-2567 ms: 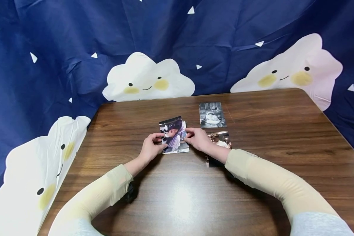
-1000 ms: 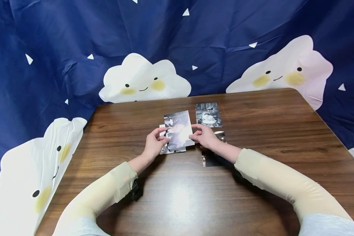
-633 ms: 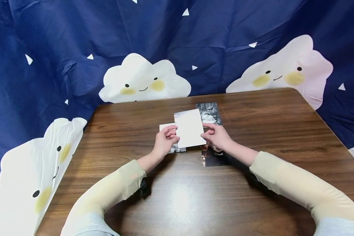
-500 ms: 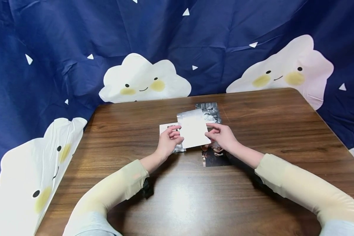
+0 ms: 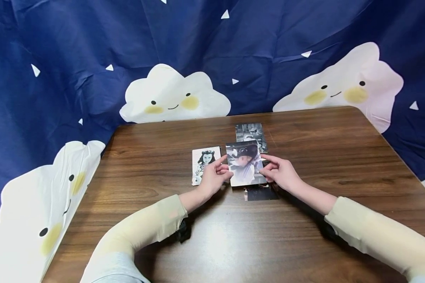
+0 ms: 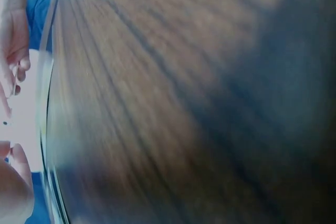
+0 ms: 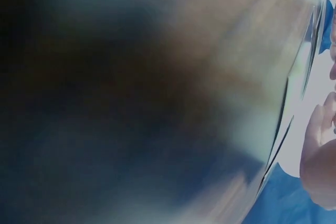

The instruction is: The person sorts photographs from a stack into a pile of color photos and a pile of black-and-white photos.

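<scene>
Two pale sleeves (image 5: 148, 224) reached over one brown table (image 5: 216, 243). Just nearer than the fingers of the right hand (image 5: 282, 173), part of one dark photo (image 5: 262, 193) showed. That hand and the left hand (image 5: 212, 179) pinched one colour photo (image 5: 245, 167) between them, fingertips at its right and left edges. One black-and-white portrait (image 5: 202, 161) lay just left of the left fingers. Beyond the fingertips lay one black-and-white photo (image 5: 248, 131), partly covered. Farthest hung a blue curtain (image 5: 262, 51) with three smiling clouds (image 5: 177, 92).

The head view looks forward and down from the near side; wrist views share its brown wooden desk (image 5: 326, 157), very closely.
</scene>
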Motion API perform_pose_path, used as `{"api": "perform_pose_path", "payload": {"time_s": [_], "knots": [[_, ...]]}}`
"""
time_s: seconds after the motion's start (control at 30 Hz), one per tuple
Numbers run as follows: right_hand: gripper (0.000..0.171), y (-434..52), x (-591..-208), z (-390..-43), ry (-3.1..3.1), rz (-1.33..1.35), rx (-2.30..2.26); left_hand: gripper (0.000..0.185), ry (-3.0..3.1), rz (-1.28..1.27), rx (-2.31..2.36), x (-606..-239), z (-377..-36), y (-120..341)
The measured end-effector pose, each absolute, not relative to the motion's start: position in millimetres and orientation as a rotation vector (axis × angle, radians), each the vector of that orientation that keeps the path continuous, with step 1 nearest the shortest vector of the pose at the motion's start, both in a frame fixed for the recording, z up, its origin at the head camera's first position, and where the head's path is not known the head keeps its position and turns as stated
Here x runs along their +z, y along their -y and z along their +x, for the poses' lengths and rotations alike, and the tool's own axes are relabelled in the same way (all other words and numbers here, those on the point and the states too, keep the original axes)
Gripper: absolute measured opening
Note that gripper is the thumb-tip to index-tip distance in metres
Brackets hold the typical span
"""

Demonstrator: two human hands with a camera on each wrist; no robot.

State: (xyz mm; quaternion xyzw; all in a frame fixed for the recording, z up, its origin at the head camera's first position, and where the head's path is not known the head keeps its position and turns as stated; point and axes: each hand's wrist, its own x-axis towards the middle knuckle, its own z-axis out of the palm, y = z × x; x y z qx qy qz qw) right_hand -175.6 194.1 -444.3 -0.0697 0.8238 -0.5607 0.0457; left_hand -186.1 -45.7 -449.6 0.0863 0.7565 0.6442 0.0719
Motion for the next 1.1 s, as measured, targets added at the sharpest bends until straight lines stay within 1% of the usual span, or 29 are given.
{"api": "perform_pose_path", "payload": {"time_s": [0.13,0.27,0.47,0.7,0.9,1.1], "knots": [[0.054,-204,-443,-166,-2.508,-0.249,-1.694,0.064,-2.242,0.268,1.894,-449,-180,40],[0.054,-216,-443,-157,-2.526,-0.272,-1.656,0.064,-2.185,0.248,1.851,-455,-177,33],[0.054,-229,-449,-147,-2.531,-0.307,-1.618,0.066,-2.189,0.365,1.756,-462,-175,26],[0.057,-234,-453,-148,-2.499,-0.373,-1.535,0.066,-2.298,0.467,1.573,-463,-178,23],[0.057,-235,-453,-152,-2.497,-0.360,-1.471,0.066,-2.320,0.431,1.490,-457,-180,21],[0.058,-236,-455,-155,-2.496,-0.347,-1.444,0.067,-2.316,0.399,1.458,-459,-183,19]]}}
